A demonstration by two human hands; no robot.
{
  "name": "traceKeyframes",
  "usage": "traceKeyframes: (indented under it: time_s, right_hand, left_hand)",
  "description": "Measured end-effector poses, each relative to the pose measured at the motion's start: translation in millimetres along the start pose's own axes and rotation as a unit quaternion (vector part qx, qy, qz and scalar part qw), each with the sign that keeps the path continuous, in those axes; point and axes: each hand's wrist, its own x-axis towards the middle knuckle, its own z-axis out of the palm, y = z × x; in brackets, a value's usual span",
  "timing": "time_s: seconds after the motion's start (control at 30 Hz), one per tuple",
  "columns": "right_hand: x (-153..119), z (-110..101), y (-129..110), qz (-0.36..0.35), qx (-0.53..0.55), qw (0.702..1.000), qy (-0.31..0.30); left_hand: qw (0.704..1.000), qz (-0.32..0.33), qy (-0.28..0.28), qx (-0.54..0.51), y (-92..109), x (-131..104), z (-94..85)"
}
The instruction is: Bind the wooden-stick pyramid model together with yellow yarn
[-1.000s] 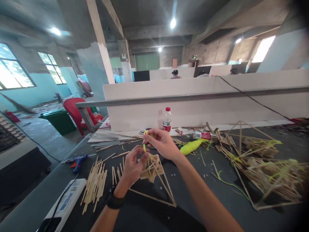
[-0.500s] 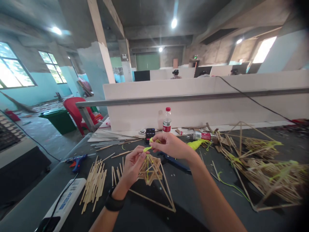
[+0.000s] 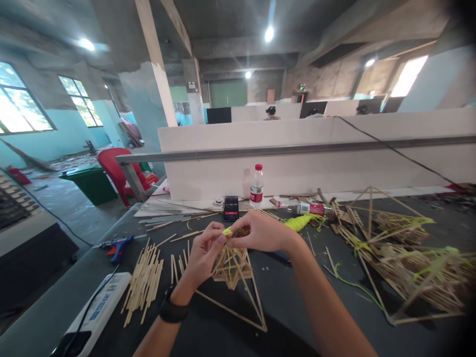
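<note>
At the top of a wooden stick frame, my left hand pinches a small loop of yellow-green yarn. My right hand is closed beside it, thumb and finger on the same yarn. The hands nearly touch. Below them, a smaller basket-like part of stacked sticks sits inside the frame, with yarn running down to it. The fingers partly hide the frame's top.
Loose sticks, a blue glue gun and a power strip lie left. Behind are a phone and upright bottle. A yarn bundle, a lying bottle and stick structures are right.
My right hand has moved down and closer to my left hand. The yarn stretch between them has shortened to a small loop. The stick frame has shifted slightly left and down.
</note>
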Motion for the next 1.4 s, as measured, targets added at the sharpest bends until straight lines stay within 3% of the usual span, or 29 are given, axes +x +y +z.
traceKeyframes:
  time_s: [0.3, 0.57, 0.73, 0.87, 1.03, 1.4]
  right_hand:
    - [12, 8, 15, 0.041, 0.109, 0.993, 0.004]
    - [11, 4, 11, 0.043, 0.17, 0.984, 0.018]
    - [8, 2, 7, 0.015, 0.21, 0.977, 0.023]
    - [8, 3, 3, -0.003, 0.269, 0.963, -0.001]
    - [9, 5, 1, -0.022, 0.32, 0.947, 0.023]
    - [13, 7, 7, -0.034, 0.216, 0.972, 0.09]
  left_hand:
    - [0.989, 0.067, 0.072, 0.111, -2, -3, 2.8]
    - [0.955, 0.089, 0.158, 0.233, -11, -21, 19.0]
    - [0.953, 0.076, 0.129, 0.265, -13, -25, 17.6]
    - [0.96, 0.077, 0.075, 0.259, -10, -22, 7.5]
    - [0.965, 0.075, 0.032, 0.25, -13, -11, -4.7]
    - [0.973, 0.023, 0.042, 0.224, -32, -6, -9.6]
